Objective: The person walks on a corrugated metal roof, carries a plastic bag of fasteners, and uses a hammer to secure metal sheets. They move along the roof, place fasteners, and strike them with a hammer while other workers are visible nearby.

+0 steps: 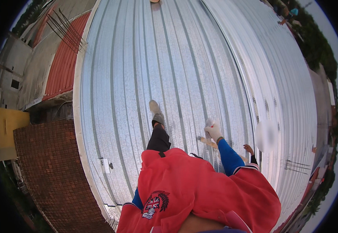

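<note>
My right hand (pixel 214 133), in a white glove below a blue sleeve, is closed around a whitish, translucent object (pixel 209 123) with a touch of red. Its exact kind is too small to make out. It is held just above or against the ribbed metal roof sheets (pixel 184 77); I cannot tell which. Beside the glove, a tan, elongated shape (pixel 207 142) lies low, partly hidden by my arm. My left hand is out of view; only a bit of blue sleeve (pixel 137 199) shows at my left side. My booted foot (pixel 155 108) stands on the sheets ahead.
Another person's bare hand (pixel 248 148) and dark sleeve appear right of my arm. A small whitish piece (pixel 106 165) lies at the left. Beyond the roof's left edge (pixel 77 85) are a lower tiled roof (pixel 48 167) and bare steel rods (pixel 65 33). People (pixel 285 15) are at the far right.
</note>
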A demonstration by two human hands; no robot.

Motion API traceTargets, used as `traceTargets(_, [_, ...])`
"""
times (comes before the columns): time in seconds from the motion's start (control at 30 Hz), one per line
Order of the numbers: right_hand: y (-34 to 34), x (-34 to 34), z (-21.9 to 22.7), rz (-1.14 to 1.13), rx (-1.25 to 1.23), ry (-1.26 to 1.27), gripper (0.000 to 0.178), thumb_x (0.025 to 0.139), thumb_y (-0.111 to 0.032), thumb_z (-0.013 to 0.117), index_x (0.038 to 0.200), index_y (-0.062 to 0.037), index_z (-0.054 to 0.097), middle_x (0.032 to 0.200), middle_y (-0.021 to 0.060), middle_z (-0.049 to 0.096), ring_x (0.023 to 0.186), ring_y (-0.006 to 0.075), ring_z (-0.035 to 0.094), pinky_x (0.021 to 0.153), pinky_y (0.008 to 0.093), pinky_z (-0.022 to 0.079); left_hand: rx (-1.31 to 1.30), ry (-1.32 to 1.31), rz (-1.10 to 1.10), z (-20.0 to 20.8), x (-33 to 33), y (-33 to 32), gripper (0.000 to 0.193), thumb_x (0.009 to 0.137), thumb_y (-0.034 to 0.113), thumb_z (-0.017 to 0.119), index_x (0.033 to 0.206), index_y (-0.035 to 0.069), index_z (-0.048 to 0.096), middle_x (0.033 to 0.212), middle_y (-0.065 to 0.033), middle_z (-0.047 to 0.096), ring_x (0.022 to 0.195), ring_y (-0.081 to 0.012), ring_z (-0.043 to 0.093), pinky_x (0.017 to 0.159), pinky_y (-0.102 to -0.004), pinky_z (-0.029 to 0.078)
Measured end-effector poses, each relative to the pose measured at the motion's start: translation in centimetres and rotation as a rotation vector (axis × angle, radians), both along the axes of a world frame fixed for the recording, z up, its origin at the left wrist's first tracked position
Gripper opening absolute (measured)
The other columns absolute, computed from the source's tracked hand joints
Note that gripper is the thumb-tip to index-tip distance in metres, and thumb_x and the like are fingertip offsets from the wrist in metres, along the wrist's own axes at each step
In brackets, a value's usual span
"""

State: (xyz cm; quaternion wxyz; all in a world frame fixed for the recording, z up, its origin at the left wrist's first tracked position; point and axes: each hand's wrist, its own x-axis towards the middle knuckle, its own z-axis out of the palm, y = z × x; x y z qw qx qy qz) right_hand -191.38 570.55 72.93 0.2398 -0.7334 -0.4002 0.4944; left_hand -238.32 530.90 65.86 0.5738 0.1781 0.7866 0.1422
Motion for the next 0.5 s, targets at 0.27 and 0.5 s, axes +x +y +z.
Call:
traceTargets(0.27, [11.8, 3.1, -5.7, -0.102, -0.167, -0.155, 0.032, 0.076, -0.019, 0.082, 0.097, 0.0041, 0.073, 0.085, 0.0115, 0.073, 0.080, 0.0245, 0.072, 0.069, 0.0397, 0.056, -0.092, -0.121, 0.148, 0.8, -8.7, 37.4, 0.035, 0.089, 0.039, 0.069, 0.087, 0.004, 0.069, 0.071, -0.0036, 0.060, 0.056, -0.0155, 0.056, 0.048, -0.0353, 0.041])
traceTargets(0.5, [28.0, -3.1, 1.8, -0.297, -0.123, 0.040, 0.023, 0.078, -0.014, 0.078, 0.094, -0.0006, 0.068, 0.079, 0.0059, 0.067, 0.068, 0.0210, 0.066, 0.060, 0.0380, 0.053, 0.329, 0.180, -0.085, 10.0, -19.0, 74.4, 0.039, 0.091, 0.038, 0.070, 0.100, 0.001, 0.071, 0.081, -0.0016, 0.060, 0.062, -0.0120, 0.052, 0.055, -0.0323, 0.041])
